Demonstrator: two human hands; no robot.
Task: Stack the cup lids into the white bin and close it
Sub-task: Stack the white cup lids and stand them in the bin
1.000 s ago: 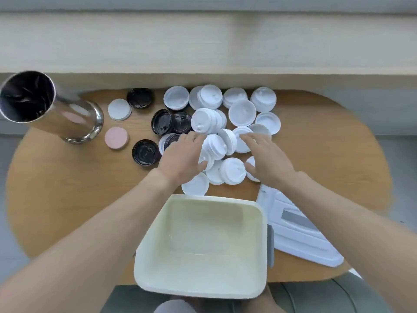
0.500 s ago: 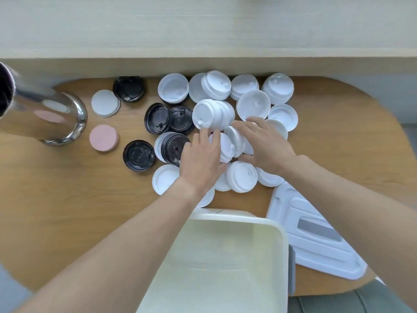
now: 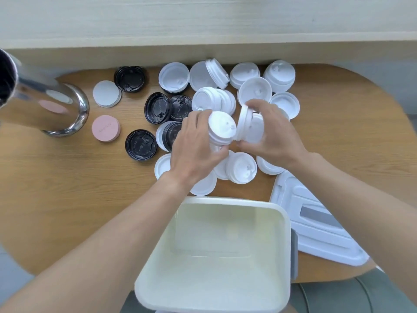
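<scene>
My left hand (image 3: pixel 198 143) grips one short stack of white lids (image 3: pixel 220 127) and my right hand (image 3: pixel 270 136) another (image 3: pixel 248 126), held above the table's scattered lids; misaligned rims could jam or spill them short of the empty white bin (image 3: pixel 284 233); its cover (image 3: pixel 316 222) lies beside it.

Mirror-bright metal cylinder (image 3: pixel 45 105) at nine o'clock; wood-grain table (image 3: pixel 67 177); matt, seemingly plastic white lids (image 3: pixel 255 93); glossy black lids (image 3: pixel 141 144).
</scene>
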